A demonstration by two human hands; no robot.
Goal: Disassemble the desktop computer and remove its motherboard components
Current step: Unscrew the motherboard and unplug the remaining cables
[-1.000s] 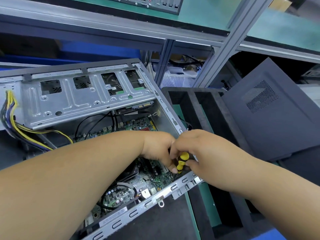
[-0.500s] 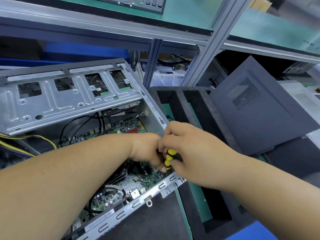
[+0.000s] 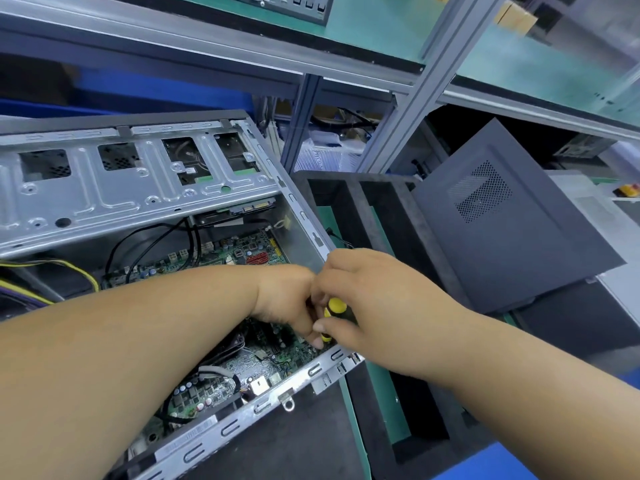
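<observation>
Motherboard [image 3: 249, 372] lies flat on the floor of the opened computer case [image 3: 86, 188], which rests on the bench with its open side up, and both hands meet over the board's right corner, close to the case's near rail. The right hand [image 3: 377, 306] has its fingers curled round the yellow-and-black screwdriver [image 3: 334, 315], held roughly upright with its tip hidden below; the left hand [image 3: 287, 299] curls its fingers down beside the shaft, seemingly steadying it, though what the fingertips touch cannot be seen. The step in hand looks like backing out a board mounting screw. The next move likely calls for steady downward pressure while turning, then lifting the screw clear. Room is tight here: the case's right wall and the near rail [image 3: 277, 400] hem the corner in, and black cables [image 3: 149, 237] cross the board further back. The foam tray [image 3: 349, 216] sits just beside the case on the right, with the removed side panel [image 3: 512, 230] leaning beyond it.
</observation>
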